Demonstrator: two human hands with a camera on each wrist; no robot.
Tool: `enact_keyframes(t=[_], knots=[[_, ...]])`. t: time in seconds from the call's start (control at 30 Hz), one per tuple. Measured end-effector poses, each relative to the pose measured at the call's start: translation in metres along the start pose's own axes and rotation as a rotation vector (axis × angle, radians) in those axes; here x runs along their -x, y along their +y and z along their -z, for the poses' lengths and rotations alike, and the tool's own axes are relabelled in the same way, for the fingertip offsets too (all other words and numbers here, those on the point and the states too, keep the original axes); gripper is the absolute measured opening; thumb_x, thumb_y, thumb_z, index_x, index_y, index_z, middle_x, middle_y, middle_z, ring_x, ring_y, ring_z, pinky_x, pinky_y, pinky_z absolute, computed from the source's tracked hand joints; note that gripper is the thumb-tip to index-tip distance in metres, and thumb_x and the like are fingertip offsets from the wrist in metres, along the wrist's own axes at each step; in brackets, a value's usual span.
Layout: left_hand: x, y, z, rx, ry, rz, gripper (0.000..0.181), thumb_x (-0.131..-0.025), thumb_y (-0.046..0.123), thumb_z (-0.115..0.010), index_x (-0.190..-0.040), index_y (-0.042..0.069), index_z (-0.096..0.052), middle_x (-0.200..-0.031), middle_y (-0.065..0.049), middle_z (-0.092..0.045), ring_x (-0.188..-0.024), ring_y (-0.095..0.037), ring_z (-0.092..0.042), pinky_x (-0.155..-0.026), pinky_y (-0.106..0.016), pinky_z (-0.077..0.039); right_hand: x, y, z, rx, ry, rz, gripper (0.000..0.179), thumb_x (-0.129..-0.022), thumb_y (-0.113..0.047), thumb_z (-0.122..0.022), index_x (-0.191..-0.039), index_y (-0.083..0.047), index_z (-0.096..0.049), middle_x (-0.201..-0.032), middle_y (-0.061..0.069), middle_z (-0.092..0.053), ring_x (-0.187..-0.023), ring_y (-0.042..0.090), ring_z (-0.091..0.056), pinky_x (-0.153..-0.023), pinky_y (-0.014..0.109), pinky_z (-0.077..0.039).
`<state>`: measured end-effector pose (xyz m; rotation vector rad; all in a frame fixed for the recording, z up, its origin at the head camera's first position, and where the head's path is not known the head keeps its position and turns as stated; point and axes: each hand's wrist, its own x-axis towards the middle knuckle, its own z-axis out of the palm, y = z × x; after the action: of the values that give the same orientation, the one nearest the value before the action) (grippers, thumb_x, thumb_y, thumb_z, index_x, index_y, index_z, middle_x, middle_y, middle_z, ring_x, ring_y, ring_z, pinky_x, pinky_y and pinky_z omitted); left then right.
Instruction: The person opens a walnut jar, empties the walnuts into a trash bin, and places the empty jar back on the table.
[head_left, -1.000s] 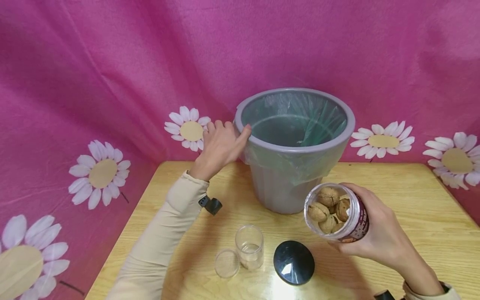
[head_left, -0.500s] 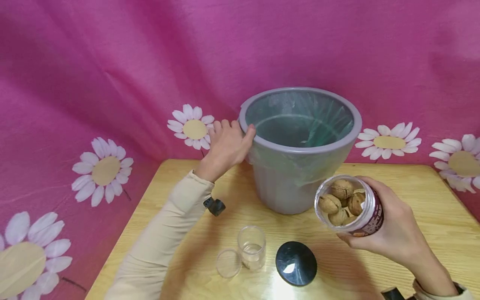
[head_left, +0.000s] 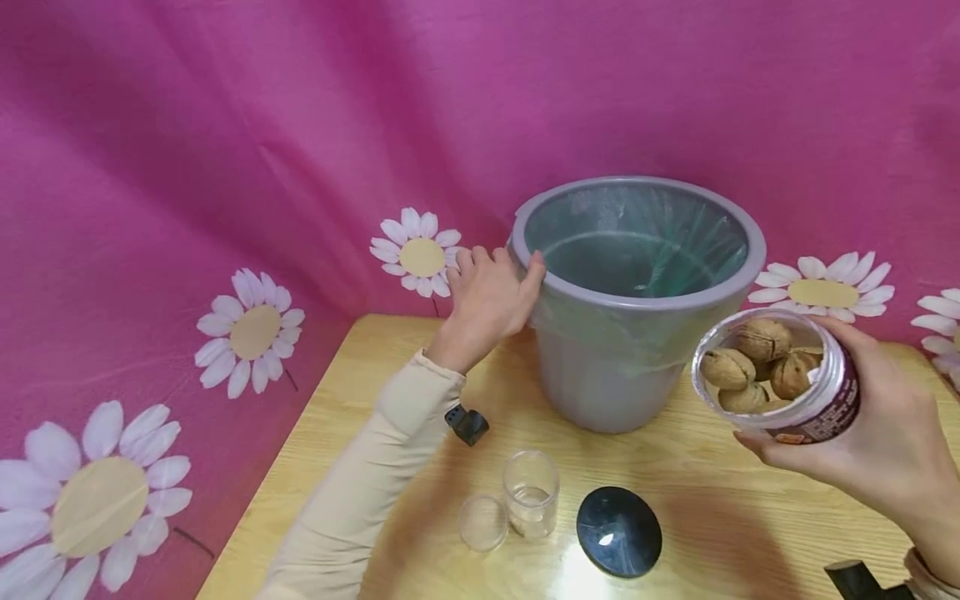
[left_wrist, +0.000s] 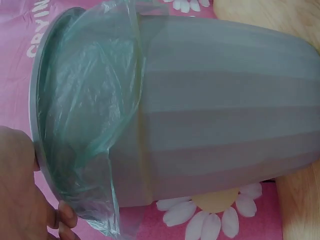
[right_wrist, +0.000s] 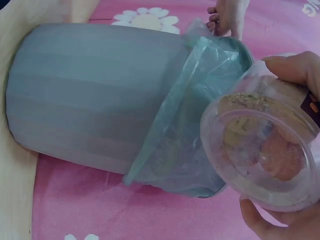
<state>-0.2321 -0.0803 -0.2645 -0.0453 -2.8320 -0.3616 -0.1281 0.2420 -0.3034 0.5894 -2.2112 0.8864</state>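
Observation:
My left hand (head_left: 491, 300) grips the left rim of a grey trash bin (head_left: 611, 375), thumb over the rim and fingers outside. A thin green bag lines the bin and folds down over its outside, as the bag (left_wrist: 92, 95) in the left wrist view shows. At the right, my right hand (head_left: 888, 408) holds a clear plastic jar (head_left: 832, 400) with a dark label, lifted above the table. Its uncovered mouth tilts toward the bin and me. Several walnuts (head_left: 763, 340) lie inside. From below, the jar's clear base (right_wrist: 265, 165) shows in the right wrist view.
On the table (head_left: 420, 533) in front of the bin stand a small clear container (head_left: 532, 500) and, beside it, a round clear lid (head_left: 483, 523). A black domed lid (head_left: 619, 532) lies to their right. Pink flowered cloth (head_left: 337, 125) hangs behind.
My right hand has raised the jar of walnuts and moved it rightward, farther from the bin. The left hand keeps its grip on the rim. The head view has turned slightly left.

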Motion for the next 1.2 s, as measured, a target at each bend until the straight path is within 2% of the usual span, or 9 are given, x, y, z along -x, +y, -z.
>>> enact_keyframes(t=[0.23,0.33,0.47,0.57,0.63,0.7,1.0,1.1,1.2], knots=[[0.0,0.0,-0.002,-0.034,-0.001,-0.003,0.061,-0.098,0.054,-0.025,-0.098,0.001,-0.054,-0.095,-0.017,-0.05,-0.094,-0.033,-0.043,-0.082,-0.046,-0.036,-0.013,-0.003,0.006,0.004,0.008,-0.128,0.122,-0.022,-0.003,-0.096,-0.136,-0.011,-0.053,-0.116,-0.031,-0.05,-0.102,-0.014,-0.043,-0.085,0.005,-0.027],[0.0,-0.004,-0.001,-0.059,0.007,-0.009,0.061,-0.097,0.054,-0.025,-0.096,0.001,-0.055,-0.094,-0.017,-0.051,-0.094,-0.033,-0.044,-0.083,-0.046,-0.035,-0.022,0.0,0.007,0.025,0.011,-0.165,0.121,-0.025,-0.002,-0.095,-0.137,-0.01,-0.052,-0.121,-0.005,-0.059,-0.101,-0.017,-0.041,-0.086,0.005,-0.027],[-0.001,-0.005,0.003,-0.07,-0.006,-0.025,0.059,-0.097,0.052,-0.025,-0.099,0.001,-0.055,-0.097,-0.018,-0.051,-0.095,-0.033,-0.043,-0.084,-0.048,-0.035,-0.037,0.0,0.01,0.102,-0.005,-0.238,0.119,-0.03,-0.01,-0.097,-0.138,-0.008,-0.049,-0.121,0.026,-0.058,-0.106,-0.007,-0.045,-0.085,0.005,-0.024],[-0.001,-0.005,0.006,-0.073,-0.013,-0.035,0.055,-0.098,0.05,-0.026,-0.098,0.002,-0.054,-0.096,-0.017,-0.05,-0.095,-0.033,-0.043,-0.083,-0.048,-0.035,-0.051,-0.003,0.013,0.118,-0.024,-0.253,0.117,-0.036,-0.015,-0.098,-0.141,-0.014,-0.047,-0.125,0.026,-0.057,-0.108,0.0,-0.049,-0.084,0.004,-0.025],[-0.001,-0.004,0.007,-0.08,-0.003,-0.048,0.052,-0.097,0.048,-0.026,-0.095,0.003,-0.053,-0.093,-0.017,-0.049,-0.092,-0.032,-0.043,-0.082,-0.047,-0.035,-0.06,-0.004,0.015,0.099,-0.016,-0.244,0.114,-0.039,-0.014,-0.098,-0.141,-0.02,-0.048,-0.125,0.022,-0.058,-0.099,-0.014,-0.043,-0.083,0.003,-0.028],[-0.002,-0.002,0.007,-0.084,0.013,-0.063,0.05,-0.097,0.047,-0.027,-0.09,0.004,-0.052,-0.09,-0.016,-0.049,-0.091,-0.032,-0.043,-0.081,-0.047,-0.035,-0.07,-0.004,0.017,0.073,-0.003,-0.227,0.113,-0.04,-0.009,-0.097,-0.141,-0.021,-0.047,-0.126,0.021,-0.056,-0.101,-0.012,-0.044,-0.086,0.004,-0.029],[-0.003,0.003,0.006,-0.095,-0.02,-0.054,0.051,-0.097,0.047,-0.024,-0.089,0.004,-0.051,-0.087,-0.016,-0.05,-0.088,-0.031,-0.044,-0.08,-0.045,-0.036,-0.104,0.002,0.024,0.112,-0.02,-0.2,0.109,-0.045,-0.009,-0.093,-0.141,-0.003,-0.043,-0.128,0.03,-0.053,-0.096,-0.018,-0.035,-0.09,0.004,-0.027],[-0.005,0.005,0.006,-0.099,-0.039,-0.057,0.052,-0.097,0.047,-0.024,-0.089,0.004,-0.052,-0.087,-0.015,-0.05,-0.089,-0.031,-0.044,-0.081,-0.044,-0.036,-0.113,0.004,0.025,0.165,-0.057,-0.205,0.11,-0.047,-0.014,-0.094,-0.142,-0.002,-0.041,-0.129,0.032,-0.051,-0.113,0.005,-0.051,-0.098,0.011,-0.03],[-0.006,0.007,0.005,-0.106,-0.053,-0.055,0.053,-0.097,0.047,-0.024,-0.09,0.004,-0.053,-0.088,-0.015,-0.051,-0.09,-0.031,-0.044,-0.081,-0.044,-0.036,-0.123,0.006,0.025,0.23,-0.115,-0.198,0.11,-0.051,-0.021,-0.093,-0.144,-0.001,-0.038,-0.132,0.034,-0.048,-0.114,0.043,-0.052,-0.109,0.036,-0.034]])
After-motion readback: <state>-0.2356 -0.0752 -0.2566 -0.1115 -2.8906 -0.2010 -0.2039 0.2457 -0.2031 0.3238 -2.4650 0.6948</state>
